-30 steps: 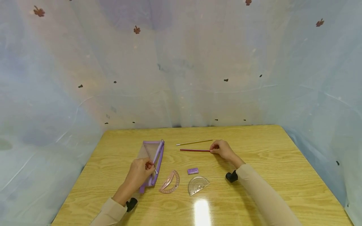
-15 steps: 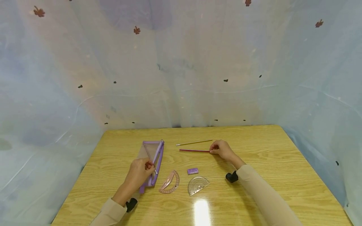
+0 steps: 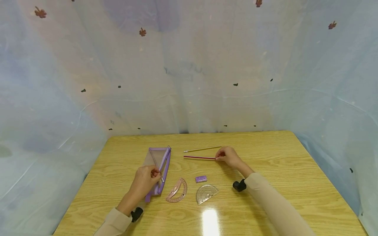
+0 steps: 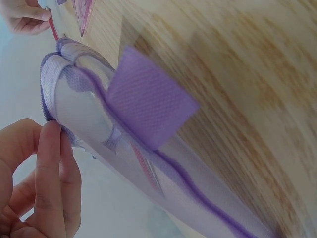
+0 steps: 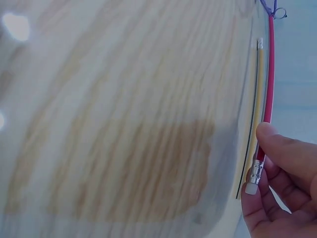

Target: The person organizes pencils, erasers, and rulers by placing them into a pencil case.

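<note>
A purple-edged mesh pencil case (image 3: pixel 163 164) lies open on the left of the table. My left hand (image 3: pixel 144 178) pinches its opening rim between thumb and fingers, also plain in the left wrist view. Through the mesh (image 4: pixel 99 114) a red-striped length shows inside, likely a pencil. My right hand (image 3: pixel 231 157) pinches a red pencil (image 3: pixel 199 157) near its white eraser end (image 5: pixel 252 189). The pencil's other end points left towards the case, apart from it in the head view. Just beyond it lies a yellow pencil (image 3: pixel 202 149) with a white eraser tip.
In front of the pencils a small purple block (image 3: pixel 201 179), perhaps an eraser, lies on the wooden table (image 3: pixel 265 150). Nearer me are a pink protractor (image 3: pixel 183 193) and a clear protractor (image 3: pixel 203 195). A pale curtain (image 3: pixel 189 65) hangs behind the table.
My right hand has moved slightly left with the red pencil, bringing its far end closer to the pencil case. The left hand stays on the case.
</note>
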{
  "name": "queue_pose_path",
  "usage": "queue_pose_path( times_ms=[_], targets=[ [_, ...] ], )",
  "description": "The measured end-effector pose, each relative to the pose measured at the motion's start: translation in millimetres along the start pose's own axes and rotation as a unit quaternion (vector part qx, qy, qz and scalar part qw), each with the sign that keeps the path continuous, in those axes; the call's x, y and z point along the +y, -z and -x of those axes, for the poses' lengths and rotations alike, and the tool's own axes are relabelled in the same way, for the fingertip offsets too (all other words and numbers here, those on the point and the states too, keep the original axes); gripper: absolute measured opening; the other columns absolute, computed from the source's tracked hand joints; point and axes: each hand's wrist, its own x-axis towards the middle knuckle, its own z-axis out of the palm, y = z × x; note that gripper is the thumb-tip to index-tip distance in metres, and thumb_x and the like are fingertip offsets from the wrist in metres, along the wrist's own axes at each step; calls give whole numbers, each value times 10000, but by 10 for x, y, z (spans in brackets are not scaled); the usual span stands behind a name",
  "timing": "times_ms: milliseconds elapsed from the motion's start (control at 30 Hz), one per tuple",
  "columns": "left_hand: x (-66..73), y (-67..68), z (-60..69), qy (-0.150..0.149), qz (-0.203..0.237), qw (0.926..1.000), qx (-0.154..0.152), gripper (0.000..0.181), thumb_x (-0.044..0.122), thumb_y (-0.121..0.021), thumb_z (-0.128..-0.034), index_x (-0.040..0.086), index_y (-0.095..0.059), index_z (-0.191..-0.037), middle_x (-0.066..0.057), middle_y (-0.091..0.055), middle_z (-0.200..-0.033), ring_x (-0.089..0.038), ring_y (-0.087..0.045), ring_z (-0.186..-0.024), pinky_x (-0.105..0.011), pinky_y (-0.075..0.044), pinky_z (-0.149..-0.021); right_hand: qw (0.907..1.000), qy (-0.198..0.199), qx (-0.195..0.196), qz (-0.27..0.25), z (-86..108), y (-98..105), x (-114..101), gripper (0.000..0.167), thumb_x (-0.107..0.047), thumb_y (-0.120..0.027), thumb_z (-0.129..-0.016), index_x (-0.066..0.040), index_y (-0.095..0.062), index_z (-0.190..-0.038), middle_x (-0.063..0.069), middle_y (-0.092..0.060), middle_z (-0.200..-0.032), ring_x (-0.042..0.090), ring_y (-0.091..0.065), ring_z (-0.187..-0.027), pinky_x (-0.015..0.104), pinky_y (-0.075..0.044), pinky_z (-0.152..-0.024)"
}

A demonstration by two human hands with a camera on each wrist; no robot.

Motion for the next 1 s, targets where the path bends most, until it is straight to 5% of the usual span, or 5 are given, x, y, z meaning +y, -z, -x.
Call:
queue_pose_path(
  times_ms=[1000],
  targets=[
    [-7, -6, -1, -105, -89, 9999, 48, 160, -59, -760, -801, 63, -684, -729, 31, -606, -662, -50, -558, -579, -182, -480, -508, 9994, 26, -188, -304, -79, -123, -223, 46, -10, -744, -870, 26, -727, -845, 29, -648, -764, 109, -530, -688, 274, -462, -641]
  ],
)
